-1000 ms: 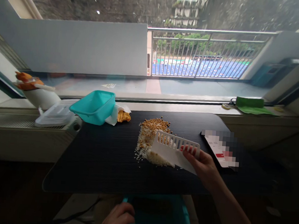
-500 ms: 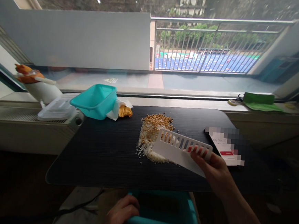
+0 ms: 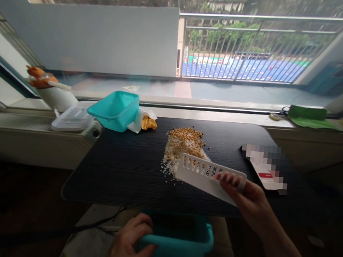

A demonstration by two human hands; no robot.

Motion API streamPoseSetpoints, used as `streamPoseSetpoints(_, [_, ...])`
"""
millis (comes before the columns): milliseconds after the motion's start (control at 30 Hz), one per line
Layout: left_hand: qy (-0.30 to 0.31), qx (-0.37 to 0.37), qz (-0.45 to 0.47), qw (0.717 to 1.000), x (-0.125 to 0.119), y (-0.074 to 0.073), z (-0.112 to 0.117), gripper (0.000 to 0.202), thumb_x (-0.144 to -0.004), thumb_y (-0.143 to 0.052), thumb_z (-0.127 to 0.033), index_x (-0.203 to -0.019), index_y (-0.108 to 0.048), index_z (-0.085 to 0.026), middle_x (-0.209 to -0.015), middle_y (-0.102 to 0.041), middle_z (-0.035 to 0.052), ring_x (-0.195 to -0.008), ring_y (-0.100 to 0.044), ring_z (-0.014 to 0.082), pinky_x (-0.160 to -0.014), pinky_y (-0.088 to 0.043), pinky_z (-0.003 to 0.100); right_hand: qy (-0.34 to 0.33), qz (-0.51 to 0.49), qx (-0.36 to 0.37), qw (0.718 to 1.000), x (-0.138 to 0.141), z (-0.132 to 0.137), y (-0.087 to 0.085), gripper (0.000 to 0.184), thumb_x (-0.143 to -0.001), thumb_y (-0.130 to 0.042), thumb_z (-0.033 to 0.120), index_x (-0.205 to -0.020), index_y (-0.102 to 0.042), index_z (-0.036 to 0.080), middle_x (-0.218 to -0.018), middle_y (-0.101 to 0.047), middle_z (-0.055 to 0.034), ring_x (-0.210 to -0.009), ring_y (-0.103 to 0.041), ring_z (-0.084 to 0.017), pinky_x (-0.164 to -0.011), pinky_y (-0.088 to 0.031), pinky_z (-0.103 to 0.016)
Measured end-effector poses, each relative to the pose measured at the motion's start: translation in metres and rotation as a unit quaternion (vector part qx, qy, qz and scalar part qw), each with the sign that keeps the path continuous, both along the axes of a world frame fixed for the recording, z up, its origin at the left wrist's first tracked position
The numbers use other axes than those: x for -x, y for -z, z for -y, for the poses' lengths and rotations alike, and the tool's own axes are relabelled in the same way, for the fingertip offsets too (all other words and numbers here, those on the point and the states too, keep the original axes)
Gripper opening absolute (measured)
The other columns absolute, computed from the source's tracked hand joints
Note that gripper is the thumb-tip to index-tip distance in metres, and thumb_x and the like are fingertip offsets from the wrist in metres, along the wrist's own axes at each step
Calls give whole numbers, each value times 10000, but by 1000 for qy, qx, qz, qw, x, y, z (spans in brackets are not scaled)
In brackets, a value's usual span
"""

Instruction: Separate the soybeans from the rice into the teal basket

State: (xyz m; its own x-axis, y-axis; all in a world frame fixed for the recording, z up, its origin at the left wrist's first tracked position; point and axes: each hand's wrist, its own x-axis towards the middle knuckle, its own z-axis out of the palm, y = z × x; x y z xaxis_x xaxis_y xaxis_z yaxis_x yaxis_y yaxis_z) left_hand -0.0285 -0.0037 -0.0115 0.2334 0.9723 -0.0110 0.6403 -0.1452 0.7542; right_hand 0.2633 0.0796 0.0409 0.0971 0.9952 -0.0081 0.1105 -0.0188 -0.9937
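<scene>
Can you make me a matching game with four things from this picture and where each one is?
Things:
1. White slotted plate
2. Green cloth
3. Yellow beans
4. Lower teal tub

Places:
A. On the windowsill
B. Below the table edge, left hand on its rim
C. In the right hand
D. Heaped with white rice on the black table

Pairs: 1-C, 2-A, 3-D, 4-B

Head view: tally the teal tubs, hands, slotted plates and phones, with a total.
Teal tubs: 2, near and far
Hands: 2, left and right
Slotted plate: 1
Phone: 1
Total: 6
</scene>
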Motion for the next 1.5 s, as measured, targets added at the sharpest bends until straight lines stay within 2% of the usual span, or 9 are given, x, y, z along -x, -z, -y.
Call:
streamPoseSetpoints(367, [-26, -7, 3, 1000, 3, -1, 2, 113, -736, -651, -135, -649, -654, -207, -832, -677, 16, -753, -680, 170, -691, -540, 196, 24, -16, 14, 999, -1, 8, -5, 272, -692, -782, 500, -831, -794, 266, -910, -780, -45, -908, -700, -272, -873, -550, -384])
streamPoseSetpoints(633, [-25, -24, -10, 999, 9, -7, 0, 113, -717, -639, -127, -640, -658, -207, -807, -688, 17, -742, -683, 172, -682, -548, 203, -124, -3, 9, 992, 17, 11, 8, 213, -814, -689, 428, -902, -792, 264, -881, -781, -40, -844, -712, -247, -759, -566, -312])
streamPoseSetpoints(767, [-25, -56, -12, 998, 17, -4, 2, 98, -736, -646, -149, -656, -649, -205, -817, -693, 22, -766, -682, 176, -698, -543, 211, -237, 27, 24, 971, 23, 16, 4, 209, -863, -637, 372, -939, -779, 239, -934, -766, -50, -814, -704, -233, -705, -563, -280])
streamPoseSetpoints(833, [-16, -63, -10, 998, 19, -2, 4, 105, -746, -654, -148, -658, -639, -203, -814, -686, 19, -759, -678, 169, -702, -535, 208, -253, 25, 26, 967, 18, 19, -1, 199, -860, -644, 365, -940, -781, 244, -945, -765, -50, -815, -703, -230, -702, -565, -273])
streamPoseSetpoints(900, [-12, -58, -14, 998, 19, 0, 6, 114, -749, -659, -138, -657, -637, -203, -828, -682, 18, -768, -675, 166, -712, -529, 207, -180, 11, 19, 983, 9, 21, -2, 179, -816, -696, 389, -905, -793, 267, -916, -777, -37, -818, -709, -228, -716, -566, -264])
streamPoseSetpoints(967, [-11, -42, -20, 999, 17, 1, 6, 116, -733, -658, -110, -668, -644, -205, -851, -681, 17, -789, -674, 169, -728, -526, 208, -49, -5, 16, 999, -2, 18, -1, 185, -754, -752, 426, -864, -800, 285, -901, -787, -29, -852, -713, -237, -782, -563, -282])
streamPoseSetpoints(1033, [-8, -23, -22, 999, 12, 0, 5, 130, -713, -654, -81, -676, -650, -206, -861, -679, 13, -798, -675, 168, -733, -524, 203, 68, -16, 21, 997, -11, 12, 3, 218, -712, -782, 453, -849, -800, 284, -920, -789, -34, -904, -710, -255, -875, -542, -337])
streamPoseSetpoints(1100, [-2, -9, -22, 1000, 7, -2, 4, 138, -705, -651, -69, -677, -648, -204, -870, -677, 10, -806, -676, 165, -739, -519, 195, 123, -29, 28, 992, -18, 3, 8, 265, -669, -806, 476, -835, -800, 269, -927, -788, -47, -924, -707, -273, -928, -519, -397])
streamPoseSetpoints(1500, [14, 21, -24, 999, -2, -6, 1, 127, -723, -643, -81, -683, -644, -202, -894, -671, 12, -827, -677, 165, -757, -508, 192, 90, -69, 51, 992, -8, -8, 2, 306, -605, -842, 491, -799, -796, 259, -872, -786, -29, -885, -700, -240, -910, -515, -359])
